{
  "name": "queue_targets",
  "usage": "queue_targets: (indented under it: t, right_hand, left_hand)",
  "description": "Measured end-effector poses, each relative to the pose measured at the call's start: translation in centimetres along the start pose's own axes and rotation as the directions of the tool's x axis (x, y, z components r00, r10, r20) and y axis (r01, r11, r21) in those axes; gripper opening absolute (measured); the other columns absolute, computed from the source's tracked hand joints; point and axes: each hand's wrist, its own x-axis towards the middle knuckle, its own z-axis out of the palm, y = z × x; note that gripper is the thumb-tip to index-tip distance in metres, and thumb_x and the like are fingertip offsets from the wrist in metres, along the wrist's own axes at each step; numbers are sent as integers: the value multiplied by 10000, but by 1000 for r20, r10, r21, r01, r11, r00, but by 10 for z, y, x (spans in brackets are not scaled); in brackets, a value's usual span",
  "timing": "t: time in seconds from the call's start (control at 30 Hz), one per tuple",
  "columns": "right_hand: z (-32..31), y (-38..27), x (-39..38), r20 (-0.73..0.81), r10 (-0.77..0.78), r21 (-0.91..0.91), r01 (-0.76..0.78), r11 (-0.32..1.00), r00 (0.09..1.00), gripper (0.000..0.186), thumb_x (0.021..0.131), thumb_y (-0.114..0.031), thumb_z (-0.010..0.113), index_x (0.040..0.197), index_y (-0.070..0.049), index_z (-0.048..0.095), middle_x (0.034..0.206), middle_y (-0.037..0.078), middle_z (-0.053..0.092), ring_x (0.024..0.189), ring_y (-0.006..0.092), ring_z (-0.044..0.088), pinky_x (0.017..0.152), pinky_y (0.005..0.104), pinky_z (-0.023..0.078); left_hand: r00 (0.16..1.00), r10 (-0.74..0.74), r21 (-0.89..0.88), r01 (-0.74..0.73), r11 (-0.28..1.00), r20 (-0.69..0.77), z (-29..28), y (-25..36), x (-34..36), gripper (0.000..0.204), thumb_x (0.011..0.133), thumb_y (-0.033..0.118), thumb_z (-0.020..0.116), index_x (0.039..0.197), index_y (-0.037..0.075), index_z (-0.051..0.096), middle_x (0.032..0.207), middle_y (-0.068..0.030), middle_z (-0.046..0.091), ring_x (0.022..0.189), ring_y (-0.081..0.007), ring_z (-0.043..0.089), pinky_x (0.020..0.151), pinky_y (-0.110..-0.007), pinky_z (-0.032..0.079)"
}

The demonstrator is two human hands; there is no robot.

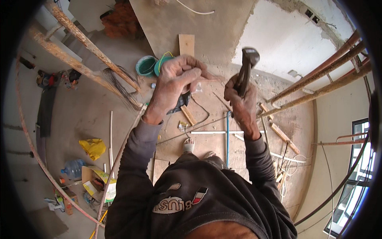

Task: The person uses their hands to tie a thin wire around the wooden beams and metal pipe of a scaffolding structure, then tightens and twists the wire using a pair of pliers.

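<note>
My left hand (177, 79) is raised at the centre, fingers curled; thin, blurred strands show by its fingertips, and what it grips I cannot make out. To its right, my right hand (241, 99) is closed round the handle of a dark metal hammer (250, 57), whose head points up and away from me. The two hands are apart. Below them are my sandalled feet (189, 145) on the dusty floor.
Rusty scaffold poles (81, 75) rise on both sides, with dark wires (123, 87) hung on the left. Buckets (145, 65), wood offcuts (284, 137), a blue pipe (227, 143), white pipes (211, 132), a yellow bag (92, 148) and a water jug (73, 169) lie around. A window (356, 159) is at right.
</note>
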Motion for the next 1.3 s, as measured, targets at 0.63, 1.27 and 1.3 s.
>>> queue_targets:
  t: [0.63, 1.27, 1.3]
  right_hand:
    - [-51, 18, 6, -64, -309, -370, 265, 890, 949, 218, 758, 52, 597, 970, 2, 603, 830, 143, 602, 769, 216, 611, 694, 328, 493]
    - [-343, -152, 38, -709, -690, -504, 580, 640, 145, 164, 921, -6, 489, 1008, 45, 618, 914, 161, 668, 693, 202, 661, 626, 330, 593]
    - [-352, -158, 48, -710, -687, -493, 591, 639, 151, 159, 918, -2, 492, 1004, 46, 618, 904, 154, 665, 681, 201, 660, 628, 330, 593]
  left_hand:
    - [978, -197, 495, 140, 858, 64, -7, 0, -3, 224, 948, 147, 537, 818, -16, 617, 574, -54, 588, 428, -52, 449, 404, -211, 325]
    - [942, -76, 350, 196, 916, -328, -115, -44, -62, 222, 984, 192, 531, 901, -11, 566, 636, -58, 569, 477, -76, 473, 432, -212, 351]
    - [946, -86, 356, 201, 913, -313, -116, -41, -61, 209, 982, 185, 540, 887, 0, 566, 668, -51, 567, 501, -75, 500, 419, -207, 358]
